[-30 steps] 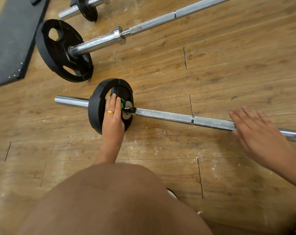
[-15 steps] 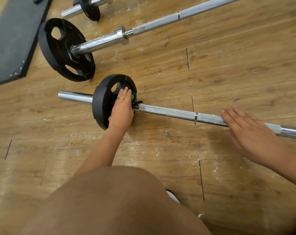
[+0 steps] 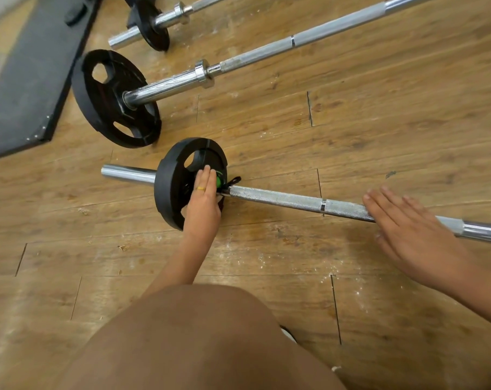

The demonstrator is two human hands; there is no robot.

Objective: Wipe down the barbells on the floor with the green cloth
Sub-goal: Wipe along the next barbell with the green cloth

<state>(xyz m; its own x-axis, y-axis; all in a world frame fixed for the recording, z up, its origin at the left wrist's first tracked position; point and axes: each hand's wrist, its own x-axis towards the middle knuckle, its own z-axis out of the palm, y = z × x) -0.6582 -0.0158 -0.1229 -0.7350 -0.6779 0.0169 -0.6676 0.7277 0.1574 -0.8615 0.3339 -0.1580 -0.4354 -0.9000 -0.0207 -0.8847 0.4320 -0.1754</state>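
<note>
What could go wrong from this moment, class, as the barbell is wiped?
1. The nearest barbell rests on its round weight plate; only the flat right hand steadies it, so it may roll.
2. The green cloth at the left hand sits beside a black clip and might snag there.

The floor [image 3: 379,122] is brown wood with streaky grain, dark plank seams and white speckles at six o'clock from the nearest bar [image 3: 281,199]; that bar is shiny silver at its ends, dull grey and finely crosshatched between; its plate [image 3: 168,190] is matt black; a bright green cloth [image 3: 218,180] shows at one o'clock from the left hand [image 3: 202,205], which wears a yellow ring [image 3: 201,188]; the mat [image 3: 27,80] at ten o'clock is dark grey.
</note>
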